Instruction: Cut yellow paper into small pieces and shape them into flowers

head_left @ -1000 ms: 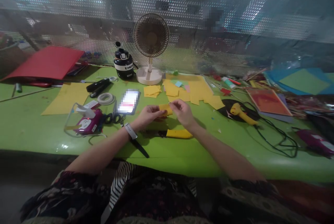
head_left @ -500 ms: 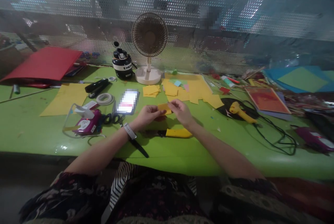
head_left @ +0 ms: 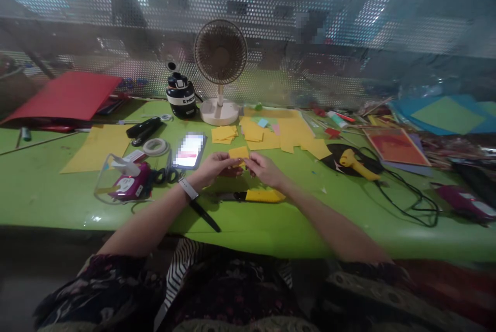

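Between my two hands is a small piece of yellow paper (head_left: 238, 153), raised a little over the green table (head_left: 333, 223). My left hand (head_left: 213, 168) pinches its left side with thumb and fingers. From the right, my right hand (head_left: 265, 169) has its thumb and fingertips closed on the paper's lower right edge. A yellow-handled utility knife (head_left: 265, 196) lies just below both hands, and a black pen-like stick (head_left: 205, 216) lies by my left wrist. Behind the hands rest a stack of small yellow papers (head_left: 223, 134) and larger yellow sheets (head_left: 289, 128).
On the left are a phone (head_left: 189, 150), scissors (head_left: 166, 173), a tape roll (head_left: 155, 147), a black stapler (head_left: 144, 129) and a purple device (head_left: 134, 182). A fan (head_left: 220, 56) and a bottle (head_left: 181, 97) stand behind. A yellow glue gun (head_left: 358, 164) with its cord lies right.
The yellow paper has tilted upward, showing above my fingertips. My right hand has shifted from its upper right corner to its lower edge, nearer my left hand.
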A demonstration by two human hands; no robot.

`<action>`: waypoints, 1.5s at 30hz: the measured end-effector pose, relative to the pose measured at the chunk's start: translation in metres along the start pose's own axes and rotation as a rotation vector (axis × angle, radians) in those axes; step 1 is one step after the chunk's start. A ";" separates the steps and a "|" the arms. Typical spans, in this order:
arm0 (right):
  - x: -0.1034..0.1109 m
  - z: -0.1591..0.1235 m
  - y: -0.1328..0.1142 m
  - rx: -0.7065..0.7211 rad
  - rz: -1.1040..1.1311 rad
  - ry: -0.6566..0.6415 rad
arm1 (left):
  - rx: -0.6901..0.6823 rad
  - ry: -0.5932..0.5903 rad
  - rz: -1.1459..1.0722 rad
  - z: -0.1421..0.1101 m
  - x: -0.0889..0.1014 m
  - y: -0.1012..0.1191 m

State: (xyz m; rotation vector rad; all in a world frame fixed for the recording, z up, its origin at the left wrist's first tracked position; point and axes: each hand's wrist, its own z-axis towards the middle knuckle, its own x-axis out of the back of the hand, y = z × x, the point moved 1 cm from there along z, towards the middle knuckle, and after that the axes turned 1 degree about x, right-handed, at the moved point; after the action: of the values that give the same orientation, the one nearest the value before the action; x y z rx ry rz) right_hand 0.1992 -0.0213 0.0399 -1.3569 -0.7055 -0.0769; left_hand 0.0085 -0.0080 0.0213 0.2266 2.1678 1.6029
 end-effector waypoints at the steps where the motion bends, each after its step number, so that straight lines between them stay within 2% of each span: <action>1: -0.001 0.000 0.000 0.015 -0.017 0.002 | 0.023 -0.020 0.009 0.001 0.001 0.000; 8: -0.008 -0.003 0.000 0.072 -0.075 0.010 | 0.059 -0.182 0.103 0.002 0.007 -0.002; 12: 0.000 -0.002 -0.003 0.033 -0.027 0.030 | 0.063 -0.236 0.127 0.000 0.012 0.004; 17: 0.012 -0.002 -0.004 -0.018 0.072 0.122 | 0.030 -0.126 0.105 -0.001 0.022 0.015; 21: 0.006 -0.003 -0.001 -0.067 0.126 0.060 | -0.040 -0.044 0.026 0.000 0.021 0.016; 27: -0.004 0.001 0.002 -0.114 0.253 -0.031 | -0.140 0.003 0.213 0.001 0.008 0.006; 31: -0.003 0.004 0.005 -0.173 0.315 -0.043 | -0.160 -0.038 0.278 0.001 0.006 0.004; 35: -0.002 0.002 0.004 -0.174 0.299 -0.058 | -0.111 -0.105 0.310 0.004 0.010 0.000; 45: 0.011 0.001 -0.013 -0.214 0.184 -0.102 | -0.128 -0.076 0.233 0.006 0.014 0.003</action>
State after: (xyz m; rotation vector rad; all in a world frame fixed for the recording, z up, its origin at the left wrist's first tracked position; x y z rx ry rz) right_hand 0.2014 -0.0201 0.0566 -1.6350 -0.6679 0.0661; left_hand -0.0022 0.0032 0.0189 0.5085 2.0326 1.8207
